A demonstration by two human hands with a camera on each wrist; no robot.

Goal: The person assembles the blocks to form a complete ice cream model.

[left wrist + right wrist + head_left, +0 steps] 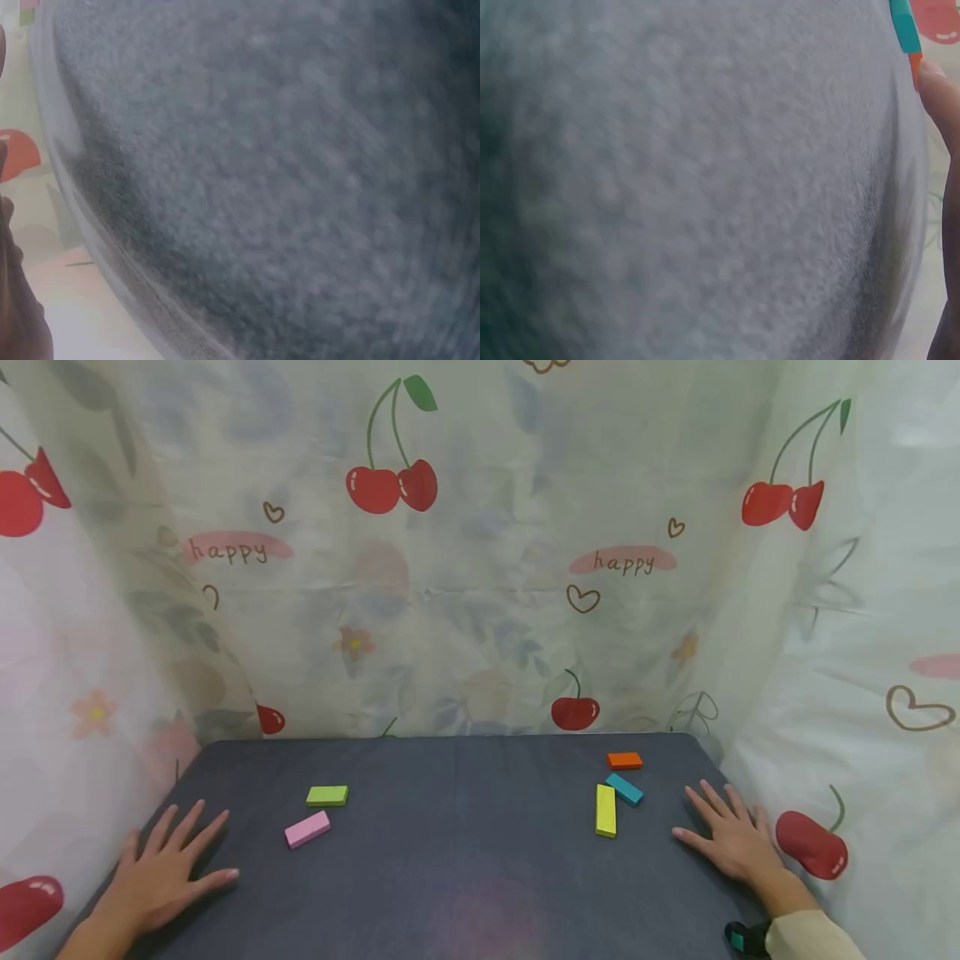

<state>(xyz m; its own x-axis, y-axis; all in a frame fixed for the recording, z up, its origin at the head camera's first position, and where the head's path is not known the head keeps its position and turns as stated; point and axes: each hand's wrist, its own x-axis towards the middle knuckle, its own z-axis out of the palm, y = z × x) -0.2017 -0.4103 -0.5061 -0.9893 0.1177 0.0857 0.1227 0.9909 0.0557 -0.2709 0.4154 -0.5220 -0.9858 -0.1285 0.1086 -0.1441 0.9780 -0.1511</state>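
On the left of the dark table my left hand (159,878) rests with fingers spread, holding nothing. Nearest to it lies a pink block (307,830), with a light green block (327,796) just behind. My right hand (737,842) lies spread at the table's right side, also holding nothing. To its left, a yellow block (605,811) stretches lengthwise away from me. A blue block (625,789) sits slantwise right by the yellow one's far end, and an orange block (625,761) lies farther back. The right wrist view catches the blue block (905,28) at its upper edge.
Dark cloth covers the table (450,827). A pale curtain (480,543) printed with cherries and hearts hangs behind it and along both sides, close to each hand. A black band (747,937) circles the right wrist beside a beige sleeve (813,937).
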